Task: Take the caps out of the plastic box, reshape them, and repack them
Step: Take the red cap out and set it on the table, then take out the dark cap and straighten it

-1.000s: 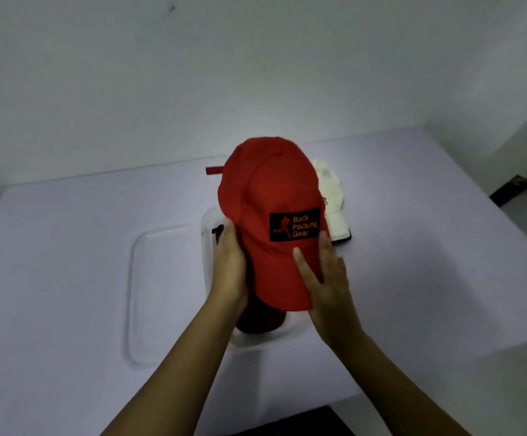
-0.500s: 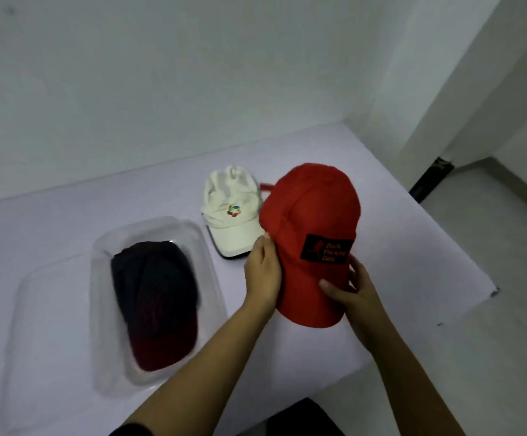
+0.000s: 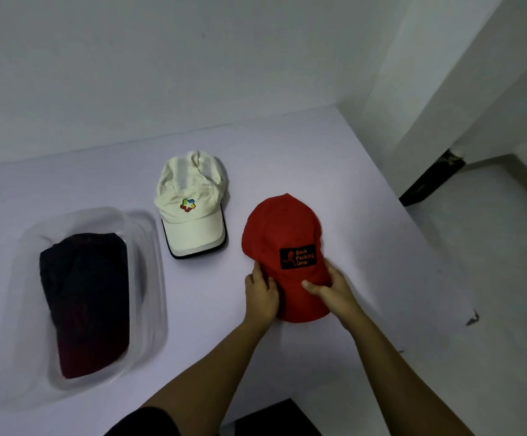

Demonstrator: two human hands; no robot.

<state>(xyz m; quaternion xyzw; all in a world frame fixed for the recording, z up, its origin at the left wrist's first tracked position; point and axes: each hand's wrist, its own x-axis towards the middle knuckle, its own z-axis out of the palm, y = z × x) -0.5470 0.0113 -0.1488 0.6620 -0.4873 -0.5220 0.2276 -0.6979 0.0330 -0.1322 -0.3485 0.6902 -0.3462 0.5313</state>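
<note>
red cap on table, near and to the right of white cap, logo patch up | left hand grips its left edge | right hand pinches brim base, thumb on top | dark cap inside plastic box, far left

A clear plastic box holds a dark cap. Just right of the box lies a cream cap. Farther right sits a red cap, crown up.

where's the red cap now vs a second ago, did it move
Yes. The red cap was above the plastic box; now it lies right of the white cap, clear of the box.
</note>
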